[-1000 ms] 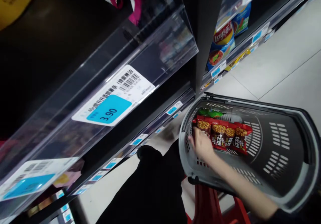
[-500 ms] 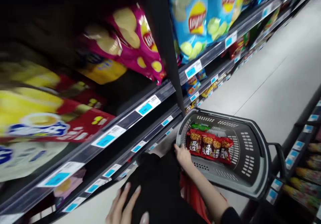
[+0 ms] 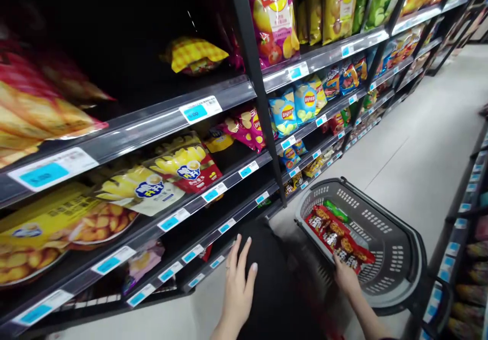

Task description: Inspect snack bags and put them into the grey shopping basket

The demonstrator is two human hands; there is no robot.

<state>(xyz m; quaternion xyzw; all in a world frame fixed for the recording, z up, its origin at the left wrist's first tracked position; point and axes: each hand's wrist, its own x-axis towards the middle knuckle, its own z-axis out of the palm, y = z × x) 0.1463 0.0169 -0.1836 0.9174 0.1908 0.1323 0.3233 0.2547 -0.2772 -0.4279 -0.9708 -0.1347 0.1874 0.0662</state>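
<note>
The right hand [image 3: 346,277] rests on the near rim of the basket [image 3: 396,258], fingers curled over the edge; whether the grip clenches the rim cannot be told. A strip of red snack packs [image 3: 337,236] lies inside the basket, just beyond that hand, with a green pack [image 3: 335,210] behind it. The left hand [image 3: 238,289] is released, fingers spread flat on the black trouser leg [image 3: 274,279], left of the basket. Shelves [image 3: 213,126] of chip bags stand left of the basket.
</note>
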